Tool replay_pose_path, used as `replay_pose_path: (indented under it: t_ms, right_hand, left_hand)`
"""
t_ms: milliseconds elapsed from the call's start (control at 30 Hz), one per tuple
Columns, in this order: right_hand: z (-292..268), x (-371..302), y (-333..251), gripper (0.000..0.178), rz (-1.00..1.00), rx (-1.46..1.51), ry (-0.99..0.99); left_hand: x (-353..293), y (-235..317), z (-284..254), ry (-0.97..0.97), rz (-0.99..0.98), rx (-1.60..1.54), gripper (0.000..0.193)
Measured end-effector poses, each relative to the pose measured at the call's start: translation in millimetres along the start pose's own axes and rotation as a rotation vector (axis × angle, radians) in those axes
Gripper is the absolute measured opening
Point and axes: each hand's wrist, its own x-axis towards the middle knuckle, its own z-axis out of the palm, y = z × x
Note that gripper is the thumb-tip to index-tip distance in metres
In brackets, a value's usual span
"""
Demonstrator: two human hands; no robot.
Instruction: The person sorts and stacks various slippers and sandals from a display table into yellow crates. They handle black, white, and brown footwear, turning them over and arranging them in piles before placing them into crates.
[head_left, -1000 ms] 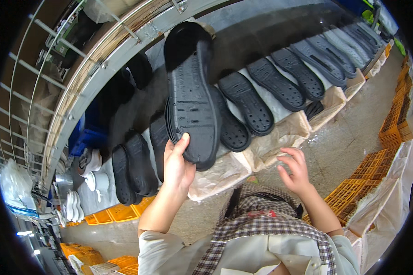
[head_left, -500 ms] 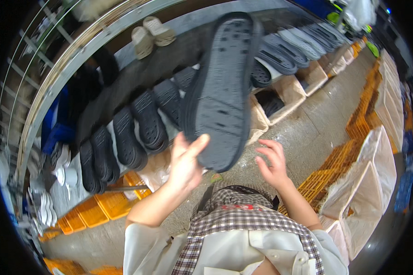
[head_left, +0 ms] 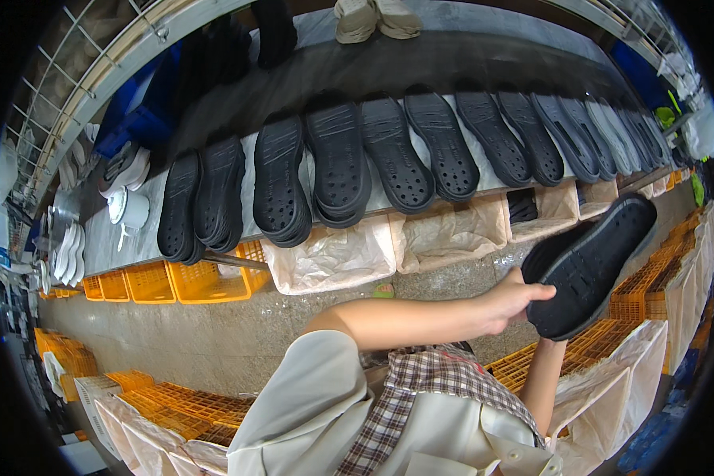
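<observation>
While the long worktop [head_left: 484,55] stretches across your view, a row of black soles [head_left: 339,159] lies along its front edge, some of them stacked. Under that edge you have pale-lined bins [head_left: 331,289] and, further left, yellow crates [head_left: 152,285]. Your left forearm [head_left: 408,321] crosses in front of you to the right, and your right forearm [head_left: 541,387] rises behind the held sole [head_left: 603,270]. That sole is off the worktop, up in the air to your right, slanting with its upper end to the right; a second dark sole [head_left: 544,252] shows behind its left edge. Your left grip [head_left: 516,301] is pinched onto the held sole at its left edge, near the lower end, so most of its length reaches up and right beyond your grip. Your thumb [head_left: 541,292] presses on its face; your fingers are mostly hidden behind. Your right grip is out of sight behind the sole, so whether it grasps anything you cannot tell.
</observation>
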Motion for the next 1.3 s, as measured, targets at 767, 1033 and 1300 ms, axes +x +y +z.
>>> replay_pose_path:
  t_ms: [767, 1033, 1300]
  right_hand:
    - [163.8, 84.4, 108.0, 0.077, -0.911, -2.133, -0.793]
    - [166.6, 125.1, 129.9, 0.071, -1.023, -2.107, -1.183]
    - [157.1, 137.8, 128.1, 0.041, -1.089, -2.068, -1.260]
  left_hand:
    - [57.3, -67.7, -162.7, 0.311, -0.383, 0.147, 0.078]
    - [52.9, -81.7, -205.5, 0.356, -0.399, 0.099, 0.084]
    - [39.5, -90.7, -227.7, 0.353, -0.365, 0.053, 0.080]
